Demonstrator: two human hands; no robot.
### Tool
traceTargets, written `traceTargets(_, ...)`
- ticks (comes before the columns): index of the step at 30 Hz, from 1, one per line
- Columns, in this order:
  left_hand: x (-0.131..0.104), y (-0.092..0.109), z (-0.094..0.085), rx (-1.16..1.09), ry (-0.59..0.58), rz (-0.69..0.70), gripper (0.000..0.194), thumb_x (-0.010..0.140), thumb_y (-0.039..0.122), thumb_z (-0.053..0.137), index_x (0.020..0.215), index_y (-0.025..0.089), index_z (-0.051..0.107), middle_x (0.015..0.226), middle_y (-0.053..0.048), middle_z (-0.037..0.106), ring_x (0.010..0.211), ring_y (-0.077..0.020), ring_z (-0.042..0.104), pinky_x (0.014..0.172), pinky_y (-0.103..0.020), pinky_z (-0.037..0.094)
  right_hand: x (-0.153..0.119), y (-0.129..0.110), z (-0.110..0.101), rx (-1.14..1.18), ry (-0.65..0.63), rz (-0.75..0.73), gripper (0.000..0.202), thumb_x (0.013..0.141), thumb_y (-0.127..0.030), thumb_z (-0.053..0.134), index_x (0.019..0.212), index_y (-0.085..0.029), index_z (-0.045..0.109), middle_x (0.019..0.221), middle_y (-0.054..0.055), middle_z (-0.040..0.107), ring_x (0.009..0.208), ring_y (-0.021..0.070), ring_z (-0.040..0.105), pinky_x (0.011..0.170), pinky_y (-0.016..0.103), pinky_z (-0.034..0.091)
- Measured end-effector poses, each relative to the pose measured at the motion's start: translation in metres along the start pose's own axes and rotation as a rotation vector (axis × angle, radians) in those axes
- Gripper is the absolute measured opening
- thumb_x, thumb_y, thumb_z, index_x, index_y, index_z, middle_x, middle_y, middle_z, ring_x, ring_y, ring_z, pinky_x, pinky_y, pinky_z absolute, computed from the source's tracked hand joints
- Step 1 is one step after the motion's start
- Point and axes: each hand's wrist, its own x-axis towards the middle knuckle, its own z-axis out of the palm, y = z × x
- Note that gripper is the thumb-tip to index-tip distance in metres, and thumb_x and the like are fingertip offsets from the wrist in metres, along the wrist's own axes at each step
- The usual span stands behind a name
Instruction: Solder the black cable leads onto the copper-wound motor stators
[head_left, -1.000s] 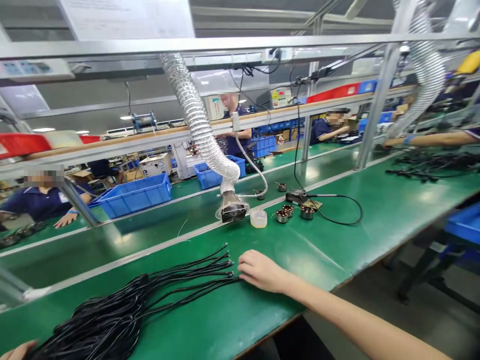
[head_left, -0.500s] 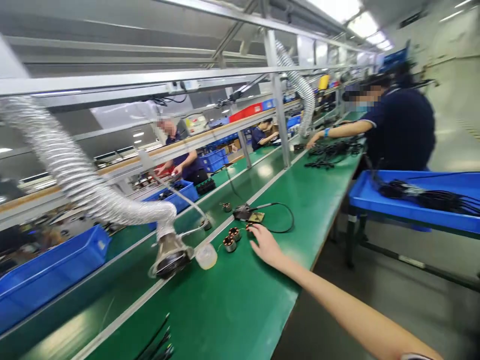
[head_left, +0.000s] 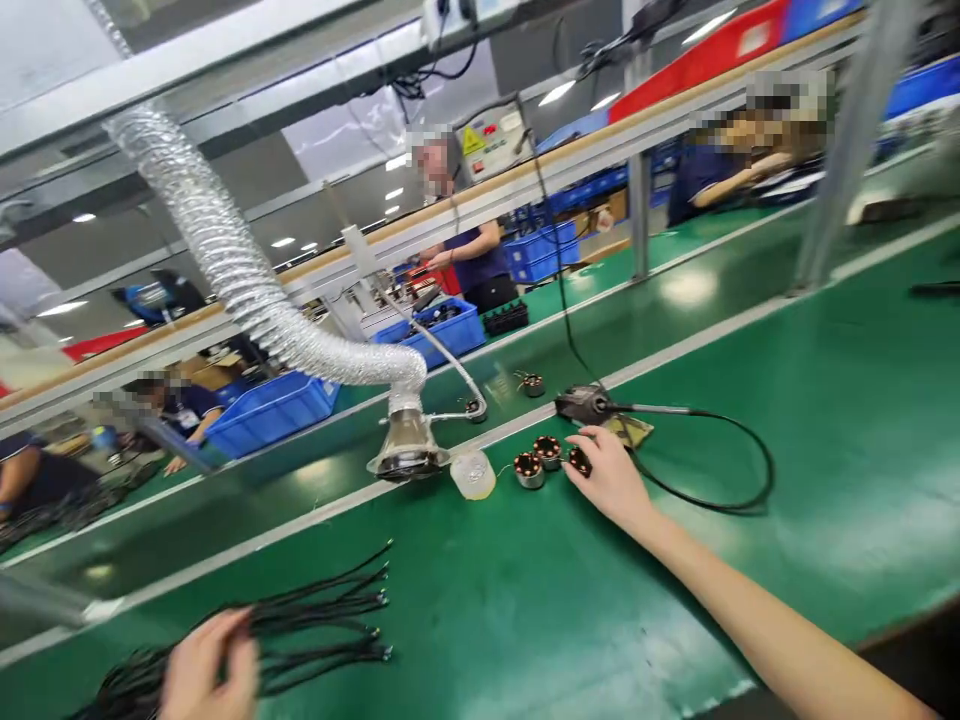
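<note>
Fingers of the right hand (head_left: 616,482) pinched a coil (head_left: 580,461) near the counter's (head_left: 480,590) far edge, calling for steadiness; the left hand's (head_left: 196,672) hold at the cables (head_left: 322,655) was unclear.

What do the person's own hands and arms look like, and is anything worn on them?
The left hand and right hand wear no gloves. The right forearm is slim, with no sleeve, watch or band in view. The left hand is blurred, and its forearm is out of view.

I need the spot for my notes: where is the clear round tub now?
In the head view, the clear round tub sits near centre, between the duct nozzle and the copper-wound cores.
</note>
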Motion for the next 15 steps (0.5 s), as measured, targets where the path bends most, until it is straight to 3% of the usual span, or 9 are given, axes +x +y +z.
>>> traceTargets(2, -0.013, 0.02, 0.019, -0.002, -0.068, 0.024, 0.022, 0.093, 0.033, 0.058, 0.114, 0.028, 0.065, 0.114, -0.004, 0.067, 0.093, -0.0174, 0.065, 0.079, -0.032, 0.057, -0.002, -0.001, 0.001, 0.051, -0.004, -0.031, 0.035, 0.089, -0.038, 0.059, 0.114, -0.013, 0.06, 0.121, 0.016, 0.048, 0.111, 0.0302, 0.051, 0.097, 0.046, 0.047)
traceTargets(4, -0.009, 0.048, 0.05, -0.028, -0.175, 0.093, 0.021, 0.092, 0.031, 0.057, 0.11, 0.031, 0.067, 0.096, 0.001, 0.071, 0.08, -0.0147, 0.066, 0.073, -0.026, 0.055, -0.005, -0.006, 0.0, 0.084, -0.005, -0.049, 0.038, 0.092, -0.047, 0.056, 0.114, -0.016, 0.06, 0.122, 0.014, 0.048, 0.11, 0.0286, 0.052, 0.095, 0.044, 0.049)
traceTargets(6, 0.01, 0.078, 0.085, -0.05, -0.343, 0.169, 0.027, 0.094, 0.028, 0.053, 0.12, 0.025, 0.062, 0.09, -0.001, 0.071, 0.075, -0.0149, 0.066, 0.072, -0.026, 0.054, -0.007, -0.01, -0.001, 0.105, 0.002, -0.057, 0.043, 0.094, -0.056, 0.052, 0.113, -0.018, 0.06, 0.122, 0.013, 0.049, 0.109, 0.0277, 0.053, 0.093, 0.043, 0.05)
traceTargets(9, 0.046, 0.115, 0.129, 0.109, -0.428, 0.196, 0.037, 0.095, 0.03, 0.053, 0.131, 0.021, 0.053, 0.097, -0.006, 0.071, 0.087, -0.0198, 0.068, 0.077, -0.029, 0.052, -0.007, -0.013, -0.001, 0.122, 0.019, -0.057, 0.052, 0.095, -0.064, 0.045, 0.113, -0.018, 0.061, 0.12, 0.013, 0.05, 0.108, 0.0279, 0.054, 0.09, 0.043, 0.052)
traceTargets(13, 0.079, 0.134, 0.158, 0.266, -0.496, 0.163, 0.023, 0.1, 0.027, 0.044, 0.111, 0.018, 0.061, 0.102, -0.01, 0.071, 0.096, -0.0234, 0.069, 0.082, -0.031, 0.05, -0.005, -0.014, -0.002, 0.117, 0.033, -0.051, 0.056, 0.096, -0.067, 0.04, 0.112, -0.017, 0.062, 0.118, 0.014, 0.052, 0.106, 0.0287, 0.055, 0.086, 0.044, 0.053)
traceTargets(15, 0.086, 0.138, 0.165, 0.281, -0.495, 0.146, 0.026, 0.101, 0.027, 0.039, 0.105, 0.016, 0.062, 0.101, -0.012, 0.071, 0.095, -0.0246, 0.069, 0.082, -0.033, 0.051, -0.004, -0.016, -0.002, 0.107, 0.04, -0.053, 0.056, 0.096, -0.066, 0.039, 0.111, -0.017, 0.063, 0.117, 0.015, 0.053, 0.104, 0.029, 0.056, 0.084, 0.045, 0.054)
